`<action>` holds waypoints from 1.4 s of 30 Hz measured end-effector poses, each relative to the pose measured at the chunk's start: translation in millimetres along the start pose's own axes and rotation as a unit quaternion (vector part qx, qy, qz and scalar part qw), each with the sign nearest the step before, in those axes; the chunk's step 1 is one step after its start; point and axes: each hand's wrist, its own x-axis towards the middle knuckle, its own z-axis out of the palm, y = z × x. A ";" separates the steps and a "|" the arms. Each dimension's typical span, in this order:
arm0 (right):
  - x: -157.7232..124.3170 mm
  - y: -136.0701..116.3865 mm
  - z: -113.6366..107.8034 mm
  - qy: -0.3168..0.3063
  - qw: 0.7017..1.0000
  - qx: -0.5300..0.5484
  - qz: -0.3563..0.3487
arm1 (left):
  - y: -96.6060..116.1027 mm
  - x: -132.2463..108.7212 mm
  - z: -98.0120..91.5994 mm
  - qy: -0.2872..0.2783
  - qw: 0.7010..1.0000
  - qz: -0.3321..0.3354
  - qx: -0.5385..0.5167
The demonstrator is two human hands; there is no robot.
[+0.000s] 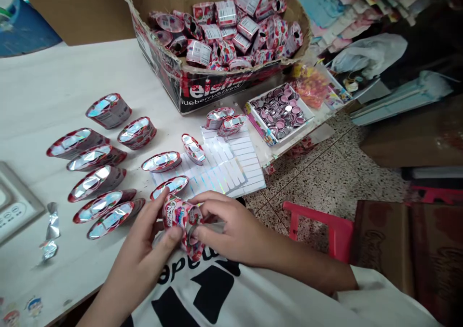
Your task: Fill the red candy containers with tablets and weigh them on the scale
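Observation:
Close to my body, a small red-and-pink printed packet (177,215) is held between both hands. My left hand (144,252) is closed round its left side, thumb on the printed front. From the right, my right hand (233,223) pinches the packet's edge beside a round greyish opening; whether its fingers also hold something small there I cannot make out. Just beyond, similar oval packets with shiny silver tops (170,186) stand on the white table (29,100). Sheets of silvery strip stickers (231,165) lie beside them.
A worn cardboard box (213,93) full of such packets stands at the back. Right of it, a shallow box (278,112) holds many small round pink and silver pieces. Crumpled foil scraps (52,225) lie at left. A red stool (318,221) stands on the floor.

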 end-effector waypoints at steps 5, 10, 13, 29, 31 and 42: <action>-1.6 -3.6 3.8 0.014 0.998 0.035 0.049 | 4.9 -7.4 4.7 -0.023 0.997 0.038 -0.062; -3.7 -5.1 3.0 -0.053 0.990 0.084 0.104 | 4.1 -11.0 4.8 -0.044 0.994 0.083 -0.064; -2.7 -5.3 2.2 -0.089 0.986 0.114 0.082 | 0.4 -12.6 1.8 -0.068 0.991 0.089 -0.071; -7.5 -3.6 4.5 -0.095 0.976 0.169 0.095 | -1.7 -21.9 -0.4 -0.087 0.990 0.115 -0.004; -8.5 -2.7 4.6 -0.096 0.979 0.152 0.093 | -2.3 -21.9 -0.9 -0.093 0.988 0.126 0.012; -5.9 -1.9 2.3 -0.118 0.977 0.138 0.108 | 2.9 -17.3 2.6 -0.107 0.982 0.130 0.085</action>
